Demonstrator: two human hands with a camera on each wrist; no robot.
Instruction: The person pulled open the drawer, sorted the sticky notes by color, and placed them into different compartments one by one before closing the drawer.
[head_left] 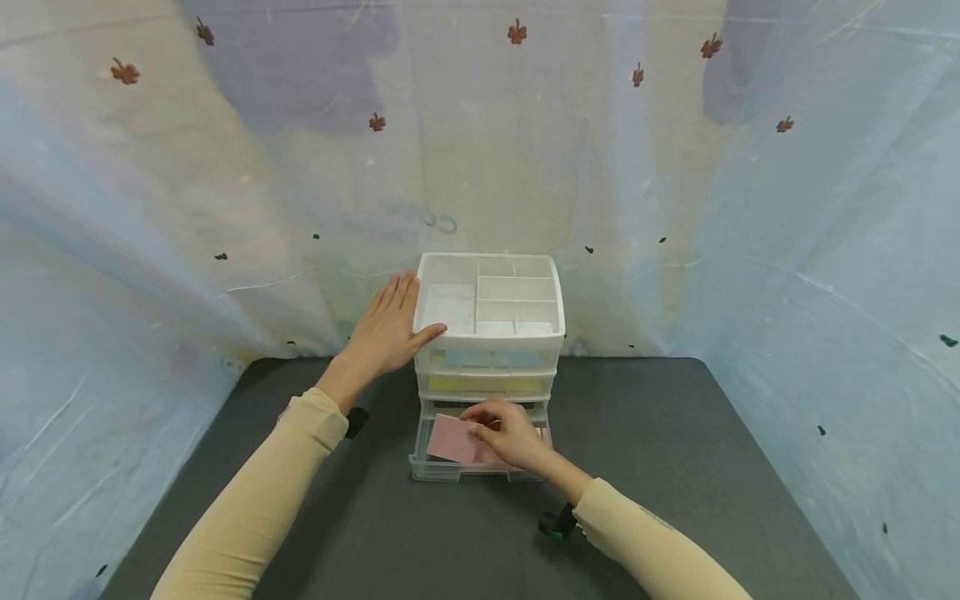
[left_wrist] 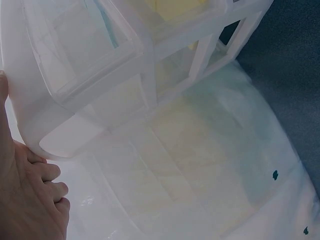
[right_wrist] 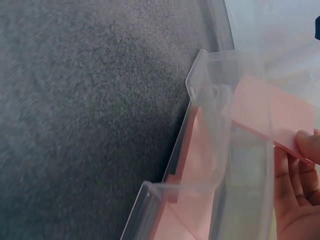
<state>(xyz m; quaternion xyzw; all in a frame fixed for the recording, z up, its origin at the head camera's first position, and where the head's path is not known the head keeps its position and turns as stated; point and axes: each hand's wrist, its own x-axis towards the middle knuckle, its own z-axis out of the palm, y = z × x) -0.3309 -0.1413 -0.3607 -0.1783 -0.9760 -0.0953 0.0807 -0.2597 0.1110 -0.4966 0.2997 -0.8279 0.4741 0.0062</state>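
A white drawer unit (head_left: 491,342) with clear drawers stands on the table, its bottom drawer (head_left: 436,474) pulled out toward me. My left hand (head_left: 385,327) rests against the unit's upper left side, fingers extended and thumb on the top front rim. Between thumb and fingers, my right hand (head_left: 512,435) pinches a square pink sticky note pad (right_wrist: 270,112), tilted over the open drawer. More pink pads (right_wrist: 192,165) lie inside that drawer, partly covered by the hand in the head view.
The unit's top tray (head_left: 514,289) is divided into several compartments. Yellow contents (head_left: 486,384) show through a closed drawer above the open one. Dark grey cloth covers the table (head_left: 630,467), and a patterned curtain (head_left: 480,167) hangs behind and at both sides.
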